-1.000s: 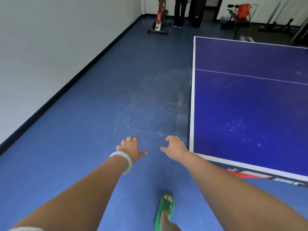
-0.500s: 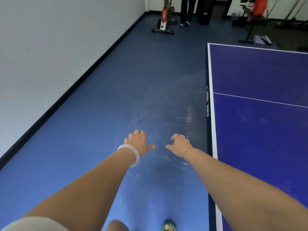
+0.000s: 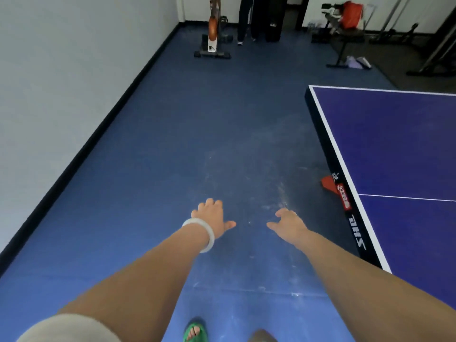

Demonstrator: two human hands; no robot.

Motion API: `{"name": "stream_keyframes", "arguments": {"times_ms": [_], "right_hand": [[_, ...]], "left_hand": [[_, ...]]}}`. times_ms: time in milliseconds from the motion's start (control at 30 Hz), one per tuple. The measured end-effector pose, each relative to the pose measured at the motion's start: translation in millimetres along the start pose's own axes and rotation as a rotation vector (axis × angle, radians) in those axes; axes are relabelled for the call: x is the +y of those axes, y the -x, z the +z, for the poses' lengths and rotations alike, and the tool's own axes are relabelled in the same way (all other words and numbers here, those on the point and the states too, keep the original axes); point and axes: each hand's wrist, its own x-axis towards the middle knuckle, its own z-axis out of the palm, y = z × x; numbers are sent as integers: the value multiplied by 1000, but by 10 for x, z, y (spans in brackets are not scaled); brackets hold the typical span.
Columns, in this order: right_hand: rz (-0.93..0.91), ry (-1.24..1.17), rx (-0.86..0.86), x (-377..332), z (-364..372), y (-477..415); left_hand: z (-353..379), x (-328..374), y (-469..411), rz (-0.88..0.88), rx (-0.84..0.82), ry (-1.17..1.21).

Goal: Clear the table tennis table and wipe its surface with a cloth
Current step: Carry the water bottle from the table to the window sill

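Head view: exercise machine stands beyond table.

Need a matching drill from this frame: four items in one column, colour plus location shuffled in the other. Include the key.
Items:
1. bracelet
2. sandal
3. table tennis table
4. exercise machine

Colour and place:
A. green, bottom edge of the view
B. orange and white, far end of the room
C. white, on the left wrist
D. blue top with white lines, right side

Pairs: 1-C, 2-A, 3-D, 4-B
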Motion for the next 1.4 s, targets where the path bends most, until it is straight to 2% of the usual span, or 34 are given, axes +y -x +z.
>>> {"name": "stream_keyframes", "arguments": {"times_ms": [267, 533, 800, 1100, 1400], "right_hand": [[119, -28, 8, -753, -437, -1371], [161, -75, 24, -1511, -1273, -3078], [325, -188, 94, -1834, -2069, -4390], [658, -399, 317, -2059, -2881, -5538], [911, -555, 610, -1719, -3798, -6060]], "left_hand": [[-813, -65, -1655, 111, -50, -54], [-1758, 75, -3440, 122, -55, -116], [-2486, 470, -5146, 248, -104, -180], [-3229, 1105, -7177, 577, -189, -320], [-3828, 2576, -8421, 900, -206, -477]]}}
